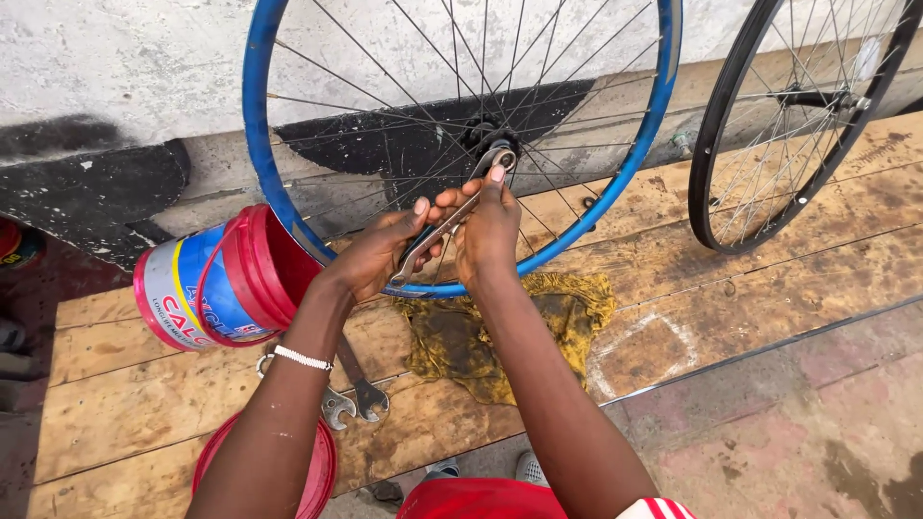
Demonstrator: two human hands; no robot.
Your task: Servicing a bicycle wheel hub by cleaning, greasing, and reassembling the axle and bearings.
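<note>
Fingers | left hand (pixel 377 258) closed round spanner (pixel 452 226) handle | right hand (pixel 487 231) gripping spanner near blue wheel (pixel 288 207) hub

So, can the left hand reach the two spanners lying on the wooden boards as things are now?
Probably yes: the spanners lie uncovered beside the left forearm, but the left hand grips another spanner.

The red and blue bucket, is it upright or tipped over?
Tipped over: the bucket lies on its side on the wooden platform, open mouth facing the blue wheel rim.
</note>
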